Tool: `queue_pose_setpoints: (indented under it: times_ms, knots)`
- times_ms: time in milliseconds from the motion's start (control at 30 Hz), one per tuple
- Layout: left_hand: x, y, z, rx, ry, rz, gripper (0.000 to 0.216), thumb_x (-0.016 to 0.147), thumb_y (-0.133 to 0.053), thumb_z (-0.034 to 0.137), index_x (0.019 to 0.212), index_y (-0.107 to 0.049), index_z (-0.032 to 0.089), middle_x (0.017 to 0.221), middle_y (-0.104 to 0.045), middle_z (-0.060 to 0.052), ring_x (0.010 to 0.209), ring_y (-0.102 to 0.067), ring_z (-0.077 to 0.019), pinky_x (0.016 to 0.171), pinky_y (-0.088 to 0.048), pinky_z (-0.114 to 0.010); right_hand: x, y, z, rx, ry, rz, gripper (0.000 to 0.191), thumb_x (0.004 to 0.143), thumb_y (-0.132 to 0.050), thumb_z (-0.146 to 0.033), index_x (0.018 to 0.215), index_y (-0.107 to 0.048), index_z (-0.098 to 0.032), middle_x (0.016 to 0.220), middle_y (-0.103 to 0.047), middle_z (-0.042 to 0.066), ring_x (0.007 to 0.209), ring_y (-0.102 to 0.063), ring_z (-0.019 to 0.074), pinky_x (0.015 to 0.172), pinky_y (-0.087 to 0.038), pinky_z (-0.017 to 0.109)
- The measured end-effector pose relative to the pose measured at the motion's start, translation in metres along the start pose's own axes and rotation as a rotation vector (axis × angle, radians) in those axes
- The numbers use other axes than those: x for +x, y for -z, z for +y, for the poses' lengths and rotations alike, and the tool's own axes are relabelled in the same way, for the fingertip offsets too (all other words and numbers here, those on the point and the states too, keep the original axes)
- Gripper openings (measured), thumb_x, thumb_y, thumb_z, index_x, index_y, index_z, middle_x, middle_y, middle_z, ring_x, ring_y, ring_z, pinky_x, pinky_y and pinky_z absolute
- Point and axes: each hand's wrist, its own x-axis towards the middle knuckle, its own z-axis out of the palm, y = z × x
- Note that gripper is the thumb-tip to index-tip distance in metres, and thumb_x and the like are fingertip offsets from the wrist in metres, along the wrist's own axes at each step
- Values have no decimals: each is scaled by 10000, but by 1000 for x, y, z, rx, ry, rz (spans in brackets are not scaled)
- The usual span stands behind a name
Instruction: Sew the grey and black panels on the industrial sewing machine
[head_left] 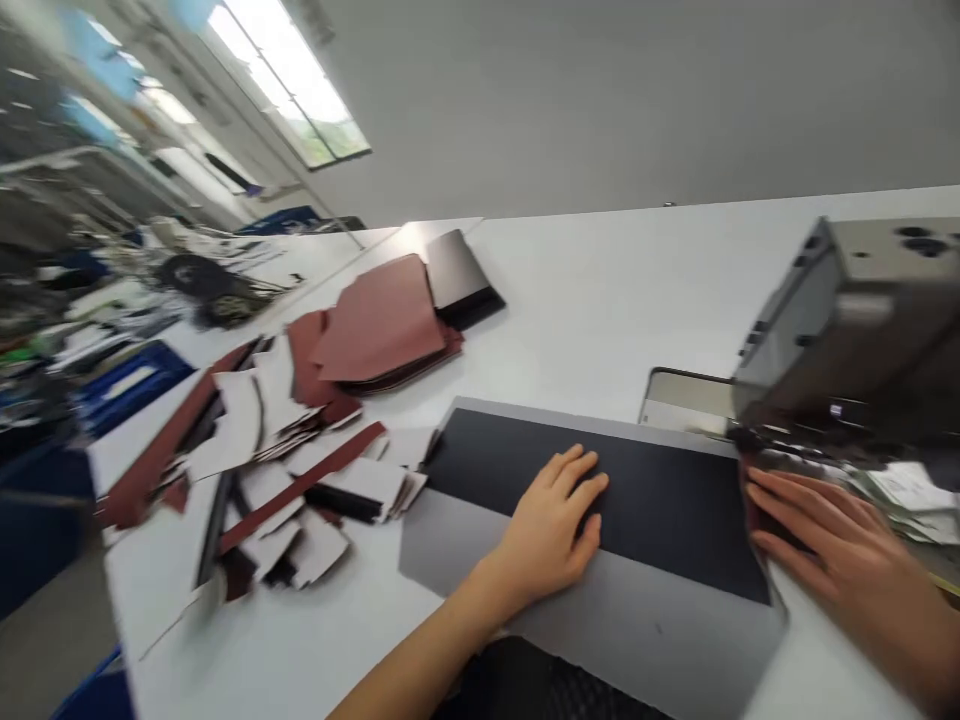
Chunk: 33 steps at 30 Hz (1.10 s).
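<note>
Matt black panel (667,505), smooth and oblong, laid lengthwise on a wider grey sheet (454,530); grey shows as a narrow strip on the far side, a broad one on the near side. Left hand (547,530) palm down on the panel about its middle, fingers loosely fanned, grasping nothing. Right hand (847,570) at the panel's right end, fingers straight and close together, something dark reddish beside the fingertips; whether they pinch it, I cannot tell. Panel and sheet lie beneath the left hand and reach rightward to the right fingertips.

Just beyond the right hand: sewing machine (847,320), boxy, hard-cased, blurred. Pale plate (686,392), round-cornered, past the sheet, between the hands. Beyond and left of the left hand: stack of reddish-brown pieces (386,320), leathery, corners rounded. Left of that hand, offcuts (367,485), pale-backed strips and curved scraps, heaped on glossy white tabletop (585,310).
</note>
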Motion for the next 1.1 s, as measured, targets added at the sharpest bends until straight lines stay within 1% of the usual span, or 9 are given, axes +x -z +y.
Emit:
queue_pose_setpoints:
  times_ms: [33,100,167,233,400,700,800,933,1100]
  knots:
    - [12,-6,13,-44,-110,-14,343,941,-489,194,1259,-610,154,1402,-583,-135,1438,-429,-268,1197,-380,-484,0,2,0,-12,10,-26,376,1011,-462,-454,1328,-600,-306,1344,-631,31,1202,-589,290,993,-473,470]
    - [35,-19,39,-93,-270,-60,254,971,-479,215,1162,-642,177,1258,-662,-101,1443,-423,-259,1229,-323,-499,3,4,-1,-35,9,-32,364,1019,-471,-444,1306,-601,-261,1340,-633,30,1207,-581,265,1007,-455,447]
    - [54,-30,59,-97,-336,-113,208,993,-495,275,1117,-645,201,1173,-687,-80,1469,-384,-282,1241,-240,-587,8,5,-2,-44,0,-26,345,1018,-484,-438,1273,-618,-248,1326,-641,28,1202,-580,250,1004,-453,432]
    - [64,-36,68,-88,-340,-147,227,995,-519,332,1148,-624,201,1202,-679,-86,1482,-363,-294,1231,-219,-629,12,6,-1,-38,6,-52,337,1011,-500,-437,1258,-635,-253,1360,-622,28,1235,-559,253,1007,-457,433]
    - [66,-39,63,-25,-353,-153,351,999,-514,395,1272,-564,181,1427,-568,-129,1481,-368,-282,1240,-237,-587,15,8,6,-34,38,-104,322,1001,-512,-426,1234,-657,-258,1402,-596,25,1223,-566,250,1002,-465,449]
    - [69,-38,56,64,-433,-147,420,1020,-435,421,1365,-544,208,1542,-476,-94,1489,-349,-286,1223,-271,-585,14,8,5,-31,-11,-135,305,984,-542,-422,1208,-677,-266,1381,-614,30,1131,-615,264,984,-451,479]
    - [74,-40,53,74,-430,-134,410,1019,-433,424,1351,-555,216,1547,-473,-80,1484,-357,-284,1220,-275,-582,19,8,4,-28,-29,-121,312,988,-528,-420,1215,-679,-267,1359,-630,33,1112,-626,263,979,-443,478]
    - [89,-39,48,77,-433,-125,392,1026,-418,428,1321,-574,222,1525,-504,-67,1472,-380,-272,1218,-280,-563,28,7,7,-49,-15,-88,311,1012,-491,-389,1219,-673,-246,1299,-666,36,1093,-634,238,927,-447,416]
    - [110,-41,39,78,-448,-128,397,1034,-395,438,1306,-584,218,1525,-504,-65,1459,-394,-268,1209,-286,-557,35,6,10,-39,38,-49,276,1021,-451,-234,1147,-696,-235,1187,-715,12,1068,-650,203,924,-454,379]
